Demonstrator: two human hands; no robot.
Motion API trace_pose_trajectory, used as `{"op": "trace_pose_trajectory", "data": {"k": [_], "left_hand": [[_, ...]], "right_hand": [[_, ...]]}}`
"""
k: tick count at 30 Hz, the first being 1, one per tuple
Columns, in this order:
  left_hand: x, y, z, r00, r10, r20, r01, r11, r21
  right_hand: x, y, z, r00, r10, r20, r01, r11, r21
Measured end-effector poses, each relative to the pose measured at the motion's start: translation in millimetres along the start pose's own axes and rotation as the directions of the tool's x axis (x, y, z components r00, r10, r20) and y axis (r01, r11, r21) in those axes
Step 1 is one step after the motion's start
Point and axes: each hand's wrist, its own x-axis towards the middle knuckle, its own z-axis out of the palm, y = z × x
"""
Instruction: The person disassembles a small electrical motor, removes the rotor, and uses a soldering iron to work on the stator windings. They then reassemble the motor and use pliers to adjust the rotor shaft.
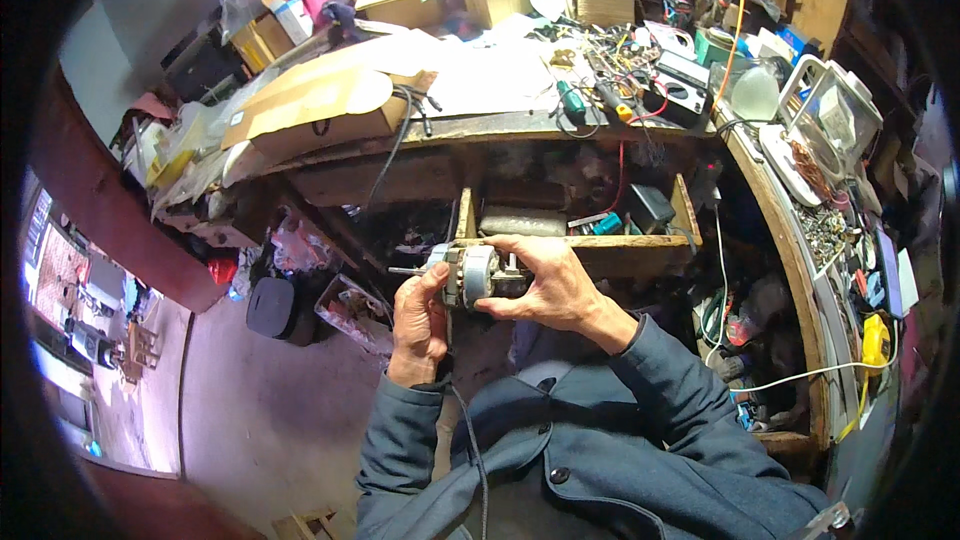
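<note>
A small electric motor (pixel 478 277) with a silvery band and a thin metal shaft pointing left is held in front of my body, just before the bench. My left hand (pixel 415 330) grips its left end, thumb up against the housing. Around the right end curl the thumb and fingers of my right hand (pixel 560 285), covering part of the casing. From below my left hand a dark cord (pixel 473 430) runs down over my jacket. The motor's underside is hidden.
Behind the motor sits a wooden drawer (pixel 630 241) holding tools. The workbench (pixel 500 125) above carries a cardboard sheet (pixel 320 105), a green-handled screwdriver (pixel 571 100) and tangled wires. A white cable (pixel 800 380) crosses at right. A black bin (pixel 272 308) stands on the floor at left.
</note>
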Motion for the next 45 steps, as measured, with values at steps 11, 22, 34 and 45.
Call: {"op": "trace_pose_trajectory", "data": {"k": [11,22,34,45], "left_hand": [[18,-9,8,1.0,-0.002,-0.004,0.002,1.0,0.003],[13,-5,-4,0.998,-0.028,0.053,0.03,0.999,-0.038],[22,-10,-1,0.999,-0.019,0.047,0.019,1.0,-0.004],[17,-12,-2,0.999,0.005,-0.048,-0.008,0.998,-0.064]], "right_hand": [[-2,7,-15,1.0,-0.031,-0.005,0.03,0.995,-0.098],[2,10,-8,0.986,0.151,0.071,-0.151,0.989,-0.007],[-1,12,-19,0.995,0.095,0.039,-0.096,0.995,0.005],[-12,11,-1,0.991,0.127,-0.039,-0.125,0.991,0.053]]}}
